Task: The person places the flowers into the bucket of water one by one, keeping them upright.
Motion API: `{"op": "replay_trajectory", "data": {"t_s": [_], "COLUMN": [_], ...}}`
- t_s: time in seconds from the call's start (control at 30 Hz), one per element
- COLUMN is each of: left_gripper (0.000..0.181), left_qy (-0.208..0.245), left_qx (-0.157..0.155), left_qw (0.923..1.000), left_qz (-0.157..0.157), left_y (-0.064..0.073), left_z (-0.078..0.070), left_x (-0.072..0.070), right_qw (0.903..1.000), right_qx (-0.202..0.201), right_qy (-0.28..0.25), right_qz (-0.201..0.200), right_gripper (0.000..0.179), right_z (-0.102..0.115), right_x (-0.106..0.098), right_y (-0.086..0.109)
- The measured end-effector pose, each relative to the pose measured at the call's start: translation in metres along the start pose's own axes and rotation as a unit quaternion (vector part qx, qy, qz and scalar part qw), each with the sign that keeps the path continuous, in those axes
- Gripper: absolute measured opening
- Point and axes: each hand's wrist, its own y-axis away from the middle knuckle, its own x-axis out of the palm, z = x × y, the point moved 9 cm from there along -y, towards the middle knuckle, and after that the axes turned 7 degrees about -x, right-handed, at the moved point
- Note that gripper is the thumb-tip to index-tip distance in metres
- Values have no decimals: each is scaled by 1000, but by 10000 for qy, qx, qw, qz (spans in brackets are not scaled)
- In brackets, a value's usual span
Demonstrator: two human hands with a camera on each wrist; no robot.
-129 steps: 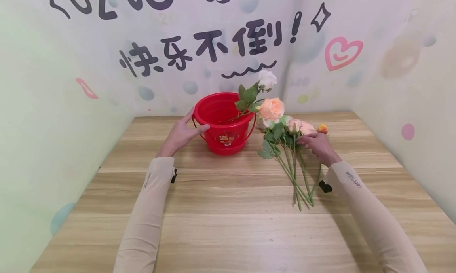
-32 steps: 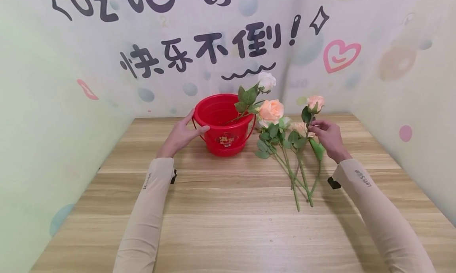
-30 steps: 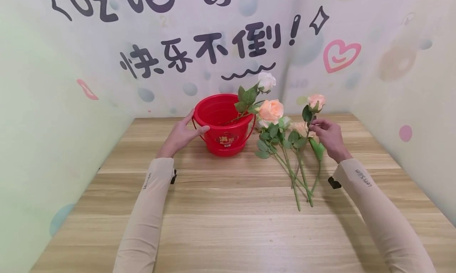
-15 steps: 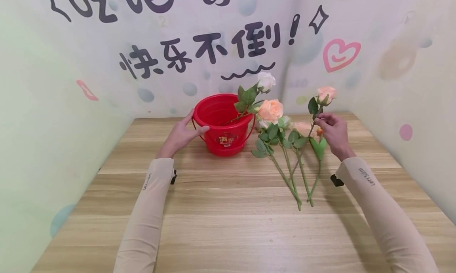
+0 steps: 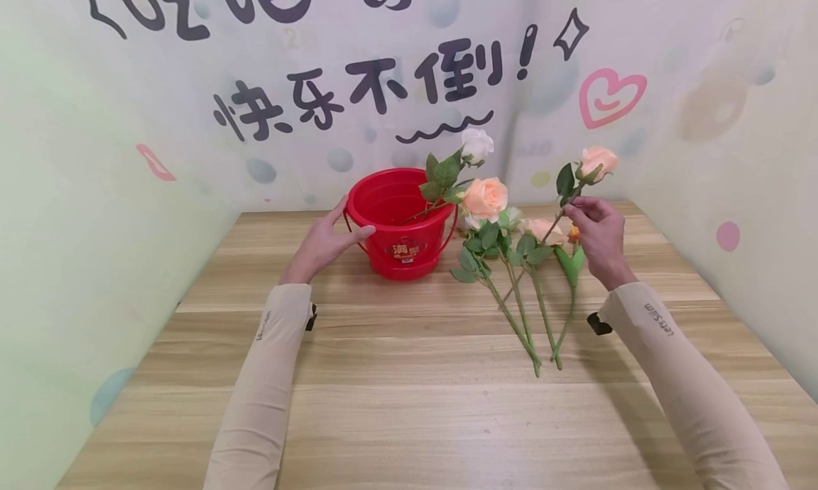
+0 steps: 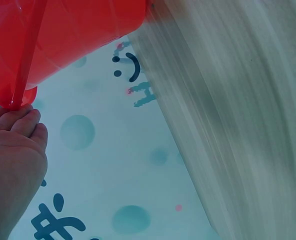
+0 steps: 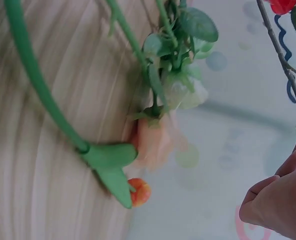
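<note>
My left hand (image 5: 324, 245) holds the left side of a red bucket (image 5: 407, 252), thumb at the front rim. In the left wrist view, its fingertips (image 6: 24, 120) meet the bucket beside its handle. My right hand (image 5: 599, 238) pinches the stem of a peach rose (image 5: 597, 165) just under the leaves, its bloom raised and the stem slanting down left. A white rose (image 5: 476, 146) leans out over the bucket's right rim, stem inside. Another peach rose (image 5: 486, 199) shows just right of the rim.
On the wooden table (image 5: 409, 405), several more flowers lie right of the bucket, their green stems (image 5: 544, 319) toward the front. Among them is an orange tulip with green leaves (image 5: 569, 263). A printed wall (image 5: 358, 50) stands close behind.
My right hand has picked a peach rose out of the pile and lifted it up and right, its stem end drawn back across the other stems. The left hand stays at the bucket.
</note>
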Motion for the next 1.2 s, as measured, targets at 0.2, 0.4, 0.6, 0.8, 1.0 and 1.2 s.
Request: {"op": "replay_trajectory", "data": {"t_s": [0.2,0.4,0.6,0.8,1.0,1.2], "left_gripper": [105,105,105,104,106,103], "left_qy": [11,56,15,-3,27,-13], "left_qx": [27,9,-1,-1,25,37], "left_qw": [10000,10000,10000,10000,10000,10000], "left_qz": [-12,-21,-6,3,-18,-4], "left_y": [0,1,-1,-2,-1,-2], "left_z": [0,0,1,3,1,2], "left_x": [1,0,0,1,1,1], "right_qw": [9993,9977,9956,9938,9908,9882], "right_qx": [-199,-375,-537,-575,-622,-668], "right_qy": [-277,-560,-773,-952,-1197,-1346], "right_qz": [-132,-80,21,87,115,294], "right_gripper": [8,10,16,20,23,25], "right_z": [17,35,47,53,59,65], "right_x": [11,30,49,68,81,95], "right_y": [5,11,16,23,28,36]}}
